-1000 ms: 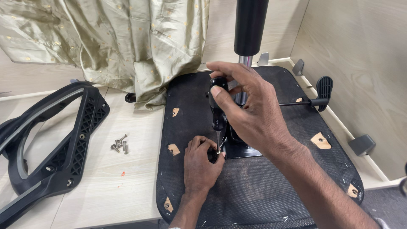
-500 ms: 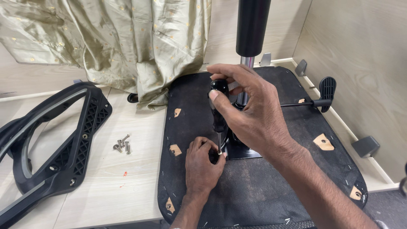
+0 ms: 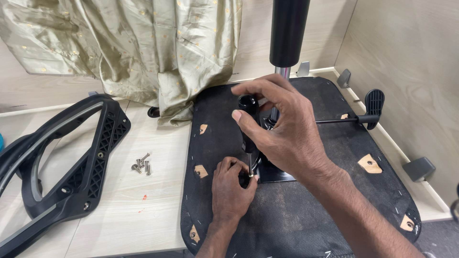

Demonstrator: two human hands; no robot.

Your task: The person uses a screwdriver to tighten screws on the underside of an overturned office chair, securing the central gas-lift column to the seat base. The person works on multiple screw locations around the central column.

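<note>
One black-handled screwdriver [image 3: 248, 125], upright, thin shaft, tip probably on screw.

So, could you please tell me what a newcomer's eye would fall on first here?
Centre frame, the right hand grips a black-handled screwdriver upright over the upturned black seat base, while the left hand steadies its tip. To the left lie loose screws and a black plastic frame; pale green cloth is heaped behind.

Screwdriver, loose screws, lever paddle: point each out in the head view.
screwdriver [image 3: 248, 114], head view, on the black handle.
loose screws [image 3: 141, 164], head view, middle of the small pile on the table.
lever paddle [image 3: 374, 103], head view, on the flat black end.
</note>
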